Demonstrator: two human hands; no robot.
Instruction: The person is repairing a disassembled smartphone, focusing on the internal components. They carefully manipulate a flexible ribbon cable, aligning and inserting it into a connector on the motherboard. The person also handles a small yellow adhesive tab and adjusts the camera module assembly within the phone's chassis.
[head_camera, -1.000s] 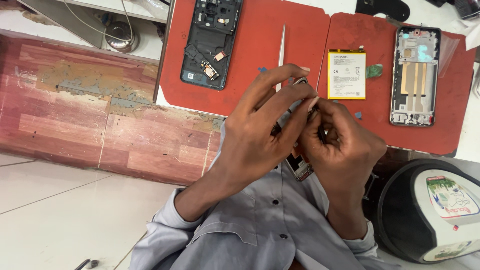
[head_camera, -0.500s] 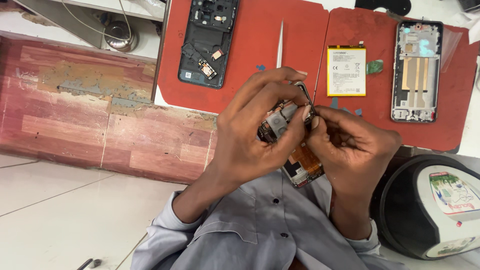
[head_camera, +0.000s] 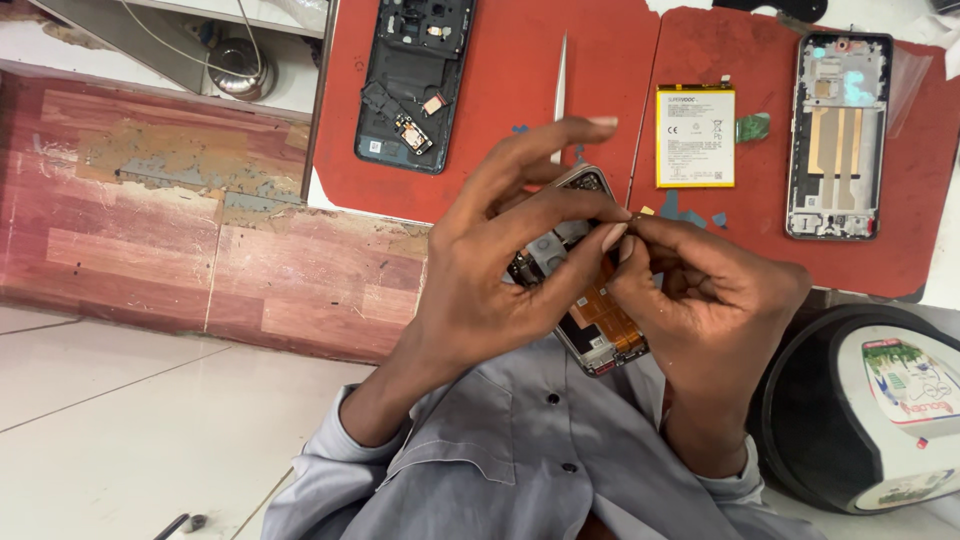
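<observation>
Head view: left hand (head_camera: 490, 290) clamped around opened phone frame (head_camera: 590, 310), held above worktop's near edge; right hand (head_camera: 715, 305) fingertips pinched together at its upper part. I'd steady the frame, pinch lightly, avoid straining the orange flex.

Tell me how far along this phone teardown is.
Done: the battery lies out on the red mat, with a dark opened phone body and a bare frame beside it. In hand: left hand and right hand grip an opened phone, fingers pinching near its top. Left: nothing looks reassembled.
</observation>
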